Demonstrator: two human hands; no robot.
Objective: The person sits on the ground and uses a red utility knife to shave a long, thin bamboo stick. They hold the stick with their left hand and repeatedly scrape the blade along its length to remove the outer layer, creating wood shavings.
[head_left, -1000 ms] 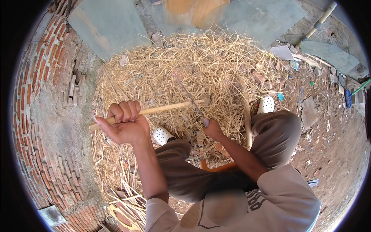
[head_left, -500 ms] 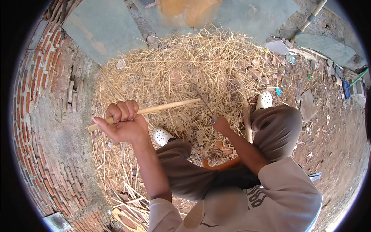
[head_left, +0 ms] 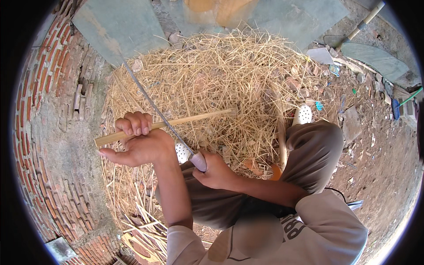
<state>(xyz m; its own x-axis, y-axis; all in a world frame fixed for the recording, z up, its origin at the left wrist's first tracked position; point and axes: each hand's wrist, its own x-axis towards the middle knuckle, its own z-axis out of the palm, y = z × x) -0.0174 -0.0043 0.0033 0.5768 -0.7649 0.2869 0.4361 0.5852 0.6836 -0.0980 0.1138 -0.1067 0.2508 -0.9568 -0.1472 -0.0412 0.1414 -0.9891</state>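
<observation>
My left hand (head_left: 143,143) is wrapped round a pale bamboo stick (head_left: 198,117), close to its thicker left end. The stick slants out to the right over the straw-like shavings, its far end resting at or just above them. In my right hand (head_left: 216,172) is the handle of a long-bladed knife (head_left: 143,90). Its narrow dark blade points away and to the left, crossing the stick just right of my left hand. Whether blade and stick touch there I cannot tell.
A heap of dry shavings (head_left: 229,62) covers the ground ahead, and split strips (head_left: 143,225) lie at lower left. A brick wall (head_left: 57,176) stands close on the left. Grey panels (head_left: 119,26) lean at the back. My knees and white clogs (head_left: 302,114) flank the heap.
My right hand has come left and toward me, bringing the knife from the stick's far end to near my left hand. The left hand and stick have shifted slightly left.
</observation>
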